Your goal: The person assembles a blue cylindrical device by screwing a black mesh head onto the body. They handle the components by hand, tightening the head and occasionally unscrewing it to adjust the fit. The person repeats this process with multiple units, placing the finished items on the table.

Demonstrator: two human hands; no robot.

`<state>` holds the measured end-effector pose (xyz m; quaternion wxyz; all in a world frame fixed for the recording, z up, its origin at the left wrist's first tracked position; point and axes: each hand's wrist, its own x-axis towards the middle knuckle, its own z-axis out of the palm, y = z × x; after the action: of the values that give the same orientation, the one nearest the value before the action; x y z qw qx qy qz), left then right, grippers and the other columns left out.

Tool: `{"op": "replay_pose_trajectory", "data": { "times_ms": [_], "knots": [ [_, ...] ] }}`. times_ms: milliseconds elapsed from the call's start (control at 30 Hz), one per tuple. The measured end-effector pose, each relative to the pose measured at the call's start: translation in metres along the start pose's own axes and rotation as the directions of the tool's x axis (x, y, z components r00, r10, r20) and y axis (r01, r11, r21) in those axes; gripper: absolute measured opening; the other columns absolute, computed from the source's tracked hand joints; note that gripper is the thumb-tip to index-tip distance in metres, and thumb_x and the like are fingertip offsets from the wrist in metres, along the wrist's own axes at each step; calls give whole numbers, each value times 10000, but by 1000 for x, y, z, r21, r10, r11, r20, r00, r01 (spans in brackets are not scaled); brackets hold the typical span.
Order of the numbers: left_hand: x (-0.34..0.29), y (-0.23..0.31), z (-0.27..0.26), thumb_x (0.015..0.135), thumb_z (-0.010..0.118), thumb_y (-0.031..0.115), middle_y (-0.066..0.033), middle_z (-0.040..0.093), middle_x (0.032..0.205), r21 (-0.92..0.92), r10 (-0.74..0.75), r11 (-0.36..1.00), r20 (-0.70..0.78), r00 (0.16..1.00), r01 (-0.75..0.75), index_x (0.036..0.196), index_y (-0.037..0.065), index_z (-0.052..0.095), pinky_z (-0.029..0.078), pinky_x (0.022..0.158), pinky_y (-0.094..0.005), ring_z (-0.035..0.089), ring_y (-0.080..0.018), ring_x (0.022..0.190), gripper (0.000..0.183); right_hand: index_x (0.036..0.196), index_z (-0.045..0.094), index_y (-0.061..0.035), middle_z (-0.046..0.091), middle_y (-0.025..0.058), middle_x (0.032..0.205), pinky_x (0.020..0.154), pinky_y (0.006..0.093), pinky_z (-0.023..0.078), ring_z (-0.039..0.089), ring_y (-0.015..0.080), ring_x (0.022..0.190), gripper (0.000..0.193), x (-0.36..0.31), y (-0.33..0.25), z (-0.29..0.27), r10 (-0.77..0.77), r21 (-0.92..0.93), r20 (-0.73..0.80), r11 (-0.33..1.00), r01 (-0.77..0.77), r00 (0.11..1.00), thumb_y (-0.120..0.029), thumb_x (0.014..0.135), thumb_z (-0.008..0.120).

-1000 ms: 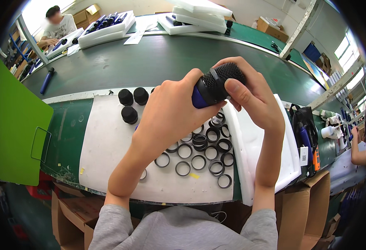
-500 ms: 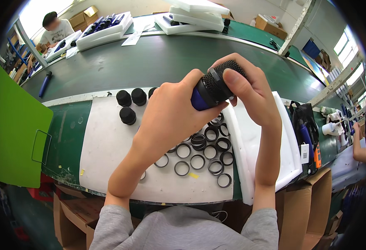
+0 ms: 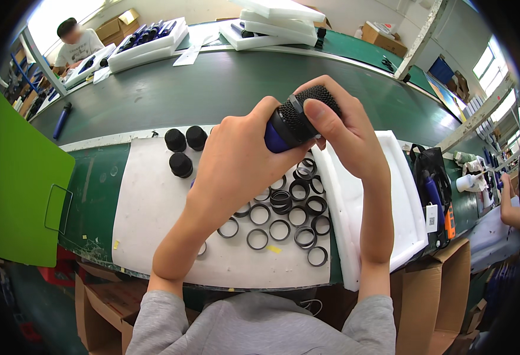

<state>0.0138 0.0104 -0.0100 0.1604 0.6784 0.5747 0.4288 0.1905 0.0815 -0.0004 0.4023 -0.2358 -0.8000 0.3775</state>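
Both hands hold a microphone (image 3: 279, 135) with a blue body and a black mesh head, tilted up to the right above the bench. My left hand (image 3: 239, 151) wraps round the blue body. My right hand (image 3: 346, 127) grips the mesh head, its thumb pressed on the grille beside a grey band. Below them, several black rings (image 3: 280, 230) lie scattered on a white sheet (image 3: 153, 219), a few of them stacked. To the left of my left hand stand several black mesh microphone heads (image 3: 181, 165). The lower end of the microphone's body is mostly hidden by my left hand.
A white foam tray (image 3: 405, 207) lies right of the rings. Across the bench runs a dark conveyor belt (image 3: 153, 94) with a blue microphone (image 3: 63, 120) at its left. A green panel (image 3: 20, 183) stands at left; cardboard boxes (image 3: 443, 290) are below. Co-workers (image 3: 79, 44) sit far left and right.
Both hands have shifted slightly left with the microphone still between them. My grip looks the same. The rings and microphone heads on the sheet have not moved.
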Motion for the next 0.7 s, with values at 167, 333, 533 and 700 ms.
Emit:
{"op": "replay_pose_trajectory", "data": {
  "times_ms": [167, 333, 533, 700],
  "knots": [
    [1, 0, 0, 788, 866, 316, -97, 665, 662, -4, -19, 1000, 16, 1000, 19, 918, 11, 628, 510, 556, -328, 633, -168, 553, 408, 1025, 611, 8, 669, 102, 794, 676, 310, 508, 603, 147, 715, 448, 1, 0, 1, 25, -28, -8, 999, -25, 1000, -439, 1005, 636],
    [1, -1, 1, 787, 865, 313, -102, 667, 668, -7, -13, 1000, 18, 1000, 13, 919, 5, 627, 517, 565, -336, 644, -177, 564, 411, 1030, 607, 10, 670, 103, 794, 679, 309, 510, 605, 150, 712, 433, 0, -2, -1, 48, -33, 5, 998, -48, 999, -421, 998, 637],
    [0, 0, 0, 789, 866, 313, -136, 692, 705, 12, -14, 1000, 45, 999, 14, 965, 8, 626, 536, 609, -365, 694, -244, 619, 426, 1058, 602, 9, 668, 91, 810, 666, 308, 507, 607, 148, 716, 444, -2, -1, -7, 39, -31, 60, 999, -37, 997, -426, 983, 650],
    [0, 2, 1, 793, 864, 324, -158, 700, 728, 58, -32, 998, 39, 999, 30, 977, 15, 623, 545, 629, -380, 720, -286, 660, 433, 1025, 610, 3, 640, 77, 745, 598, 294, 475, 579, 127, 663, 503, -2, -2, -9, 111, -76, 57, 991, -107, 992, -493, 971, 668]
  ]
}}
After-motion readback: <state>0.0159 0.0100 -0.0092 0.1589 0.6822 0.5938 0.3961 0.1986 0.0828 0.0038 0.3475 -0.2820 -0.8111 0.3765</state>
